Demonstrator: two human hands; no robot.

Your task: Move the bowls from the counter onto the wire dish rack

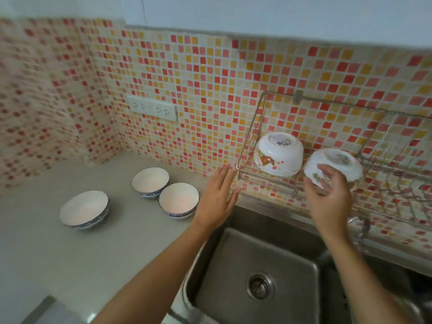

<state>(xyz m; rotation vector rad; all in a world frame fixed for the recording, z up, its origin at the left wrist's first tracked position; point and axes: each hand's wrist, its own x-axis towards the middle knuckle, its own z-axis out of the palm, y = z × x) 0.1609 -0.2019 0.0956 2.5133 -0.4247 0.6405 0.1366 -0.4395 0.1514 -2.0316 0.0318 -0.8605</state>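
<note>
Three white bowls with blue-patterned outsides stand upright on the grey counter [46, 249]: one at the left [84, 210], one further back [150, 182], one in front of it [178, 200]. On the wall-mounted wire dish rack [251, 134] a white bowl with a picture [279, 155] lies upside down. Beside it, a second white picture bowl [339, 164] is upside down and tilted, with my right hand [329, 197] gripping its near rim. My left hand [218, 197] hovers open between the counter bowls and the rack's left corner, fingers straight, holding nothing.
A steel sink [254, 277] with a drain lies below the rack. A tap [361, 228] sticks out of the wall at the right. A white power socket strip [152, 108] sits on the mosaic-tiled wall above the counter.
</note>
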